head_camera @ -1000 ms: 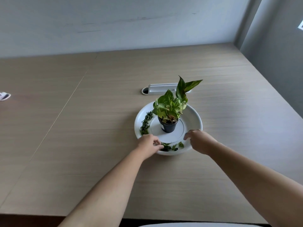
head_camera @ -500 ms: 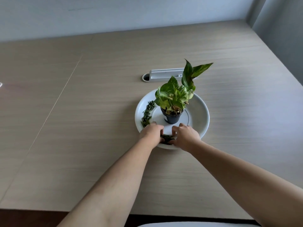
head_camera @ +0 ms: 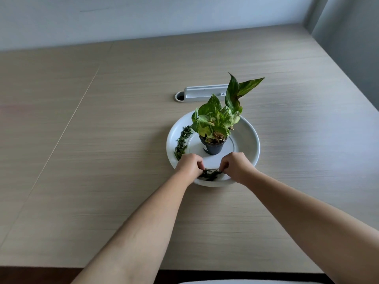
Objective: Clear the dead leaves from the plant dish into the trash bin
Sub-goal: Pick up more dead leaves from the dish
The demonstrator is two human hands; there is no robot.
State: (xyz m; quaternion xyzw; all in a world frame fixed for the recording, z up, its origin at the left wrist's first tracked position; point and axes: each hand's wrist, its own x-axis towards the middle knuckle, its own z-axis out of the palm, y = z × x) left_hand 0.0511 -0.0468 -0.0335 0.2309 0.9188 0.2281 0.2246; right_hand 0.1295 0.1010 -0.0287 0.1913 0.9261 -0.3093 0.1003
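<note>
A white round plant dish [head_camera: 249,138] sits on the wooden table, with a small black pot [head_camera: 213,146] of green leaves at its centre. A curved row of dark dead leaves [head_camera: 181,141] lies along the dish's left inner rim. At the near rim, a small clump of dead leaves [head_camera: 211,174] lies between my hands. My left hand [head_camera: 189,163] and my right hand [head_camera: 235,165] are curled, fingertips pinching that clump from either side. No trash bin is in view.
A white cable port cover [head_camera: 203,92] with a round hole is set in the table behind the dish. Walls [head_camera: 348,37] close the far and right sides. The table's near edge [head_camera: 82,267] runs along the bottom.
My right hand moved left from the dish's right rim to the near clump, meeting my left hand. The fingertips of both closed on the leaves. The view shifted as my head moved.
</note>
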